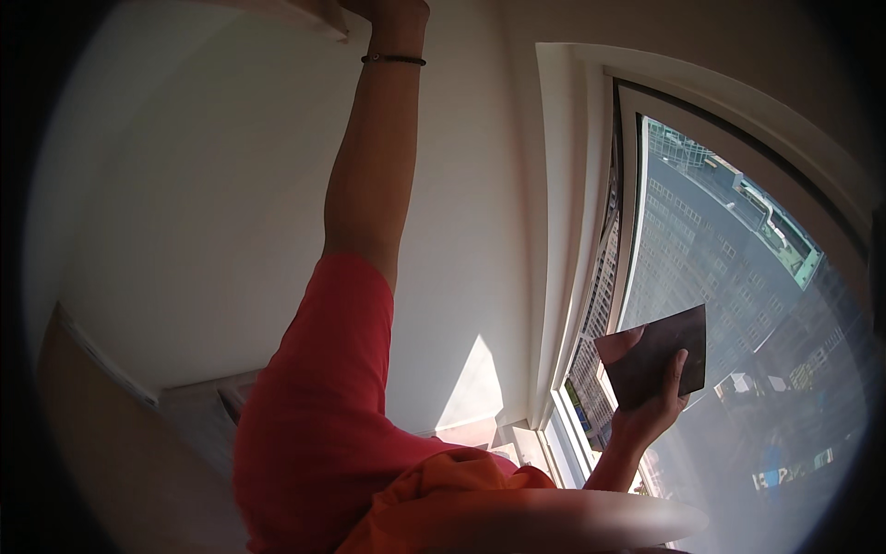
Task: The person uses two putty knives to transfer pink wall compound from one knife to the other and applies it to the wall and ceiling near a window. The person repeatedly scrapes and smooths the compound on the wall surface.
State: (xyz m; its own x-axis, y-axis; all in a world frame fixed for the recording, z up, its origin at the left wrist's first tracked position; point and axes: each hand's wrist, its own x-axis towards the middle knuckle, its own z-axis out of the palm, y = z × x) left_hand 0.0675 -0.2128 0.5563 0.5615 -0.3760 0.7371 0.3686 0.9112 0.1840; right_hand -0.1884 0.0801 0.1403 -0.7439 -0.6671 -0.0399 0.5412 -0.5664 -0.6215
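Observation:
My left arm, with a dark band at the wrist and a red sleeve, stretches to the top of the view. My left hand [392, 11] is mostly cut off by the upper edge, beside a light brown edge of something [314, 17]; its grip is unclear. At the right, my right hand [666, 392] is closed on a thin, dark, reflective square panel [651, 342], thumb across its face, held in front of the window glass [757, 332].
A tall window frame [628, 138] opens onto buildings far below. A white wall [185, 222] with a sunlit patch fills the left. Low at left are a skirting and brownish surface [101, 406]. Orange cloth [434, 480] and a blurred pale rounded shape [563, 512] lie along the bottom.

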